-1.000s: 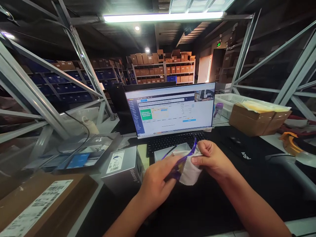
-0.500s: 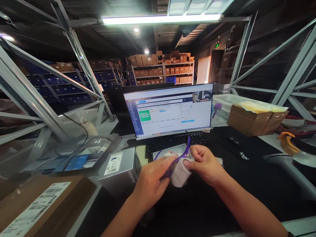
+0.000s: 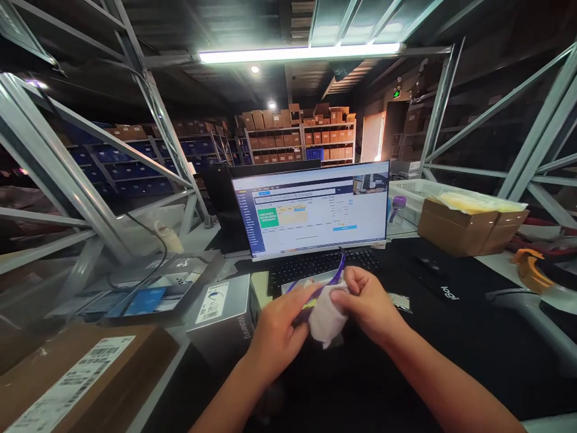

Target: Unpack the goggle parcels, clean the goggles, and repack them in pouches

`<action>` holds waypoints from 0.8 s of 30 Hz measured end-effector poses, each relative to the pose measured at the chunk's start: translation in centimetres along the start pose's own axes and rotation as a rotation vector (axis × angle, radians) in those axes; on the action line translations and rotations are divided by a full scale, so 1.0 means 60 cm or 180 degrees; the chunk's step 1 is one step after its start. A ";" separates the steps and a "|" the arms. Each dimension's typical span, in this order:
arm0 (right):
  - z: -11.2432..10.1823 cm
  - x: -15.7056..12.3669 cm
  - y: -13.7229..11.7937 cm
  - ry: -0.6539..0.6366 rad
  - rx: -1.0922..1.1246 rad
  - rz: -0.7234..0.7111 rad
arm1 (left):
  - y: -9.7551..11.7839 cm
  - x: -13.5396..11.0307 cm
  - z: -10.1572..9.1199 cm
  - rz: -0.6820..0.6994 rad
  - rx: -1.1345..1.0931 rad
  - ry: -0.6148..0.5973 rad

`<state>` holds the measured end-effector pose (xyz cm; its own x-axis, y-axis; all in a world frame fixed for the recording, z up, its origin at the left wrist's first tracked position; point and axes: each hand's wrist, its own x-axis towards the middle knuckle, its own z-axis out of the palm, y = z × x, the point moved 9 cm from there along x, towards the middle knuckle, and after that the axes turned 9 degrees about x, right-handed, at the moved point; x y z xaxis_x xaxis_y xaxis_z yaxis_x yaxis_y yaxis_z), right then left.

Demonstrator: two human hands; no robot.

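Purple-framed glasses (image 3: 338, 272) are held above the desk, one thin arm pointing up toward the monitor. My left hand (image 3: 282, 325) is closed on their near left part, thumb and fingers pinching the frame. My right hand (image 3: 372, 304) pinches a white cleaning cloth (image 3: 325, 319) with a zigzag edge against the glasses, its thumb on top. The cloth hangs down between both hands and hides most of the lenses. Behind the hands lies an open shallow box (image 3: 311, 281), partly covered by them.
A monitor (image 3: 315, 210) and black keyboard (image 3: 324, 263) stand ahead. To the left are a grey box (image 3: 220, 319) and a large cardboard box (image 3: 85, 373). On the right, a mouse (image 3: 427, 264) lies on the black mat, beyond it an open carton (image 3: 469, 225) and a scanner (image 3: 532, 307).
The cloth has shifted slightly and now covers more of the glasses, its fold turned toward me. The view has tilted up a little. Both hands keep their grip.
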<state>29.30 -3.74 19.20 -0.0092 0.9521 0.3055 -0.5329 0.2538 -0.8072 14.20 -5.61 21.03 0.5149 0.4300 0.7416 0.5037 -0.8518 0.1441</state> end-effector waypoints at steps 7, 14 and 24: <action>0.001 -0.002 -0.010 -0.0041 -0.0112 -0.0033 | 0.007 -0.001 -0.002 0.0121 0.0020 0.0106; -0.025 0.004 0.004 0.0366 0.0247 0.0183 | -0.006 -0.006 0.014 -0.0194 -0.0089 -0.0064; -0.082 0.034 -0.046 0.0759 0.0402 -0.0619 | -0.069 -0.022 -0.009 -0.1491 -0.0726 0.0523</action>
<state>34.94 -1.68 19.58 0.2935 0.9047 0.3089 -0.6060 0.4260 -0.6718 11.07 -2.80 19.80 0.1472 0.7421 0.6540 0.4804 -0.6316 0.6086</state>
